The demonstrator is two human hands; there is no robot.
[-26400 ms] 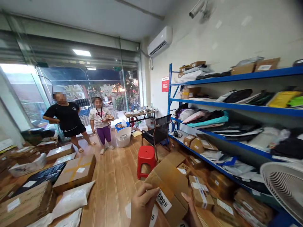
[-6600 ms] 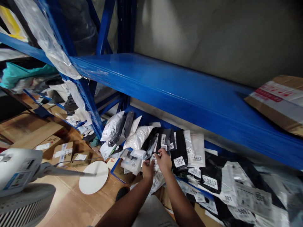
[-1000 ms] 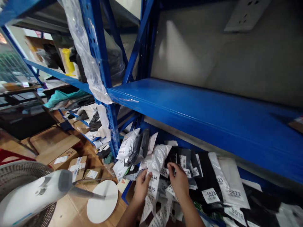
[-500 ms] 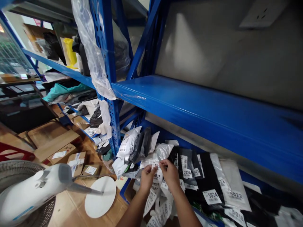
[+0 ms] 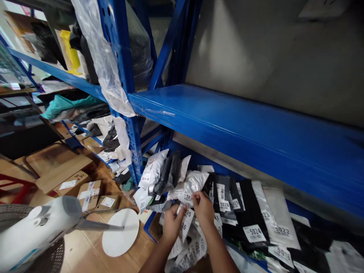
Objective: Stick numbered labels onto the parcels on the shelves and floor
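Both hands are in a row of small mailer bags with numbered white labels on a low blue shelf. My left hand [image 5: 173, 222] pinches a labelled packet [image 5: 185, 222] near the row's left end. My right hand [image 5: 203, 206] has its fingers closed on a white plastic mailer [image 5: 190, 186] just above. Black and grey bags marked 5028 [image 5: 224, 197], 5024 [image 5: 252, 218] and 5022 [image 5: 280, 222] stand to the right. More labelled packets [image 5: 195, 246] hang below my wrists.
A bare blue shelf board [image 5: 241, 129] juts out above the bags. A blue upright [image 5: 125, 91] draped with clear plastic stands left. A white fan head [image 5: 36, 231] and its round base [image 5: 121, 232] sit on the floor beside cardboard boxes [image 5: 85, 189].
My view has swung slightly right and down. Both hands stayed in the same spot of the row, leafing from one labelled packet to another; the left hand dropped a little.
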